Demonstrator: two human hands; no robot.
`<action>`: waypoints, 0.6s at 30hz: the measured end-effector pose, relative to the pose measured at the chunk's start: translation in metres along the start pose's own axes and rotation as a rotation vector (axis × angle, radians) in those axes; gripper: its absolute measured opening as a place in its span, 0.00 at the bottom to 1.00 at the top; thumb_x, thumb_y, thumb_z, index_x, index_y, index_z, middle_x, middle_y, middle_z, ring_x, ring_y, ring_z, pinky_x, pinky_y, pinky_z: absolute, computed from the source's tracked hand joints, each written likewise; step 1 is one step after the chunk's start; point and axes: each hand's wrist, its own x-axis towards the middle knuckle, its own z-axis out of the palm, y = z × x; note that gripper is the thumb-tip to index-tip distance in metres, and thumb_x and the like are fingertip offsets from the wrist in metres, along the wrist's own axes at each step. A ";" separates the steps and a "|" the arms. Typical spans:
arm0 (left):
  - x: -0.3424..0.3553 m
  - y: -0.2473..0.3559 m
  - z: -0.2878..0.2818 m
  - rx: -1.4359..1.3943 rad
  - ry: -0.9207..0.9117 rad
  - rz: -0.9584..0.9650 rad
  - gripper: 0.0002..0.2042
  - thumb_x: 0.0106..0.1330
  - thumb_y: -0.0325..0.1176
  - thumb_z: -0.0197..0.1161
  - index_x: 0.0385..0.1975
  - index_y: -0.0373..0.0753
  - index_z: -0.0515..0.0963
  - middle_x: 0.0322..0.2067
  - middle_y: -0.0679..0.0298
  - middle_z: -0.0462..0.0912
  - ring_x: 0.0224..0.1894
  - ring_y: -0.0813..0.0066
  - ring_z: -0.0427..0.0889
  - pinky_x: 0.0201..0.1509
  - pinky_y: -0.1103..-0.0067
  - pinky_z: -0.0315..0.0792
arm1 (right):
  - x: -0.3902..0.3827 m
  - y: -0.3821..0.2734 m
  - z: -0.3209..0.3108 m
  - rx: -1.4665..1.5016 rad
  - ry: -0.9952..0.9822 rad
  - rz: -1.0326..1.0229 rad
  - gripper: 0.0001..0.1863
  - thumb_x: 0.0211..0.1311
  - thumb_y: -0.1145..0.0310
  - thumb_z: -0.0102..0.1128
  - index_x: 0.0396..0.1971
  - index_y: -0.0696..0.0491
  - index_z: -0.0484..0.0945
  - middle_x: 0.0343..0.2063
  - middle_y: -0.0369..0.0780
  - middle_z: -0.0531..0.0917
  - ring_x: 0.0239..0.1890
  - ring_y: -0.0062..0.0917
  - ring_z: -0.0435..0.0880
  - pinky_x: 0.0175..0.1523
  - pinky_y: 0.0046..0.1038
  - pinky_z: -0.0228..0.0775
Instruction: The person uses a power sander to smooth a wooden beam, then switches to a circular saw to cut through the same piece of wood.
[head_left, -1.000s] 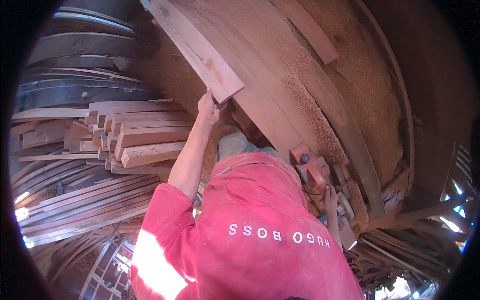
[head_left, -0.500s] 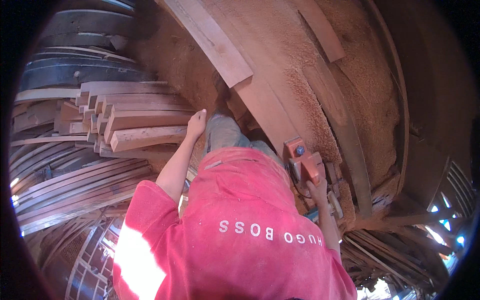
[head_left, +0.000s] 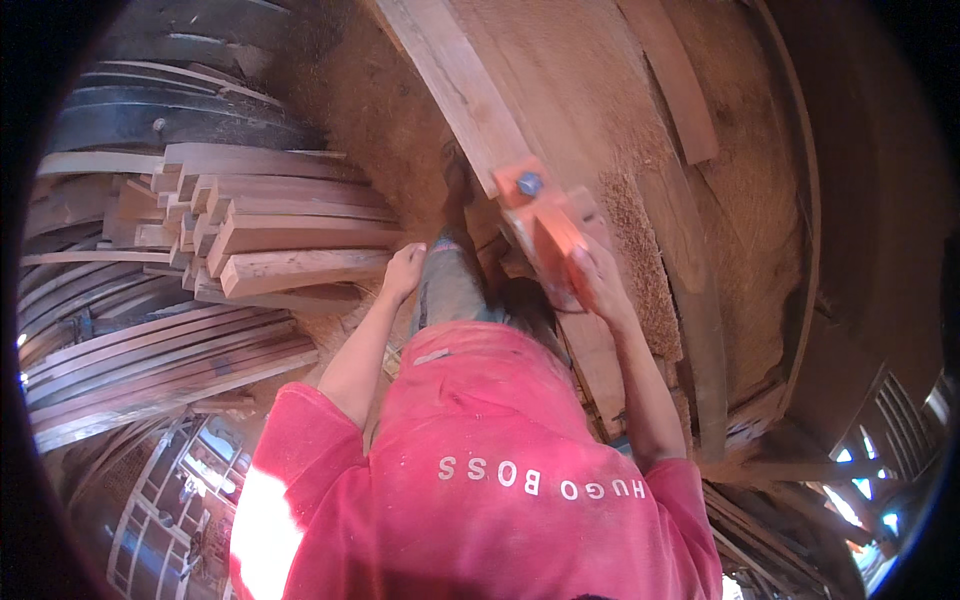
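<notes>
My right hand (head_left: 598,283) is wrapped round the rear handle of an orange electric hand planer (head_left: 552,222) with a blue front knob. The planer's front end is at the near end of a long pale board (head_left: 462,90), which lies on the wooden bench (head_left: 590,350). Whether its sole rests on the board is hidden. My left hand (head_left: 405,270) hangs beside my left leg, fingers curled closed, with nothing seen in it. It is nearest to a stack of cut timber pieces (head_left: 310,237).
Sawdust and shavings (head_left: 645,270) cover parts of the bench. Another short board (head_left: 675,80) lies farther right on it. Long planks (head_left: 180,370) are piled at the left, and dark curved pieces (head_left: 180,120) lie at the far left.
My right hand has moved the planer forward and left along the bench, up to the pale board's near end. My left hand has dropped slightly.
</notes>
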 end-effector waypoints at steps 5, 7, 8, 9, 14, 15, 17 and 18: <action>0.012 0.016 -0.008 0.016 -0.059 0.052 0.20 0.73 0.45 0.54 0.54 0.36 0.79 0.50 0.44 0.83 0.56 0.48 0.81 0.61 0.66 0.73 | 0.051 0.009 0.032 -0.225 0.007 -0.056 0.27 0.72 0.46 0.53 0.35 0.59 0.78 0.22 0.46 0.78 0.25 0.30 0.77 0.33 0.35 0.69; 0.018 0.019 -0.015 -0.041 -0.035 0.038 0.19 0.73 0.43 0.56 0.53 0.34 0.80 0.49 0.46 0.84 0.53 0.52 0.83 0.59 0.67 0.74 | 0.044 0.015 0.034 -0.242 0.025 -0.069 0.28 0.70 0.44 0.54 0.34 0.60 0.78 0.22 0.48 0.78 0.25 0.34 0.78 0.34 0.37 0.70; 0.021 0.020 -0.018 -0.067 -0.034 0.010 0.19 0.73 0.41 0.56 0.53 0.33 0.80 0.48 0.47 0.85 0.52 0.54 0.84 0.58 0.68 0.74 | 0.038 0.018 0.034 -0.238 0.028 -0.035 0.28 0.70 0.45 0.54 0.35 0.60 0.79 0.22 0.49 0.78 0.26 0.35 0.79 0.35 0.37 0.70; 0.024 0.021 -0.021 -0.063 -0.040 0.006 0.19 0.72 0.41 0.57 0.53 0.33 0.80 0.48 0.47 0.85 0.51 0.54 0.84 0.58 0.68 0.75 | 0.033 0.019 0.033 -0.229 0.028 -0.006 0.27 0.70 0.45 0.55 0.36 0.60 0.79 0.23 0.49 0.78 0.27 0.35 0.79 0.35 0.37 0.70; 0.049 0.030 -0.036 -0.075 -0.078 -0.120 0.19 0.71 0.40 0.60 0.52 0.32 0.80 0.48 0.47 0.85 0.50 0.58 0.85 0.57 0.69 0.75 | 0.056 0.001 0.037 -0.273 0.008 -0.008 0.25 0.69 0.49 0.56 0.40 0.60 0.80 0.26 0.52 0.80 0.29 0.40 0.82 0.37 0.38 0.72; 0.055 0.034 -0.040 -0.152 -0.090 -0.108 0.19 0.71 0.40 0.60 0.53 0.33 0.80 0.48 0.47 0.85 0.51 0.58 0.85 0.58 0.69 0.75 | 0.074 -0.009 0.041 -0.283 0.000 -0.010 0.24 0.69 0.49 0.56 0.40 0.60 0.81 0.26 0.52 0.80 0.30 0.41 0.83 0.37 0.38 0.72; 0.072 0.046 -0.049 -0.298 -0.112 -0.113 0.19 0.70 0.39 0.62 0.54 0.33 0.80 0.48 0.48 0.85 0.51 0.58 0.84 0.58 0.69 0.75 | 0.118 -0.032 0.052 -0.293 -0.004 -0.019 0.24 0.69 0.50 0.56 0.41 0.60 0.81 0.28 0.53 0.81 0.31 0.43 0.84 0.38 0.38 0.73; 0.081 0.054 -0.054 -0.250 -0.122 -0.061 0.20 0.69 0.39 0.62 0.56 0.35 0.78 0.50 0.47 0.84 0.53 0.56 0.84 0.59 0.69 0.75 | 0.142 -0.045 0.060 -0.292 0.002 -0.026 0.24 0.69 0.50 0.56 0.42 0.60 0.81 0.28 0.53 0.82 0.32 0.44 0.84 0.38 0.38 0.73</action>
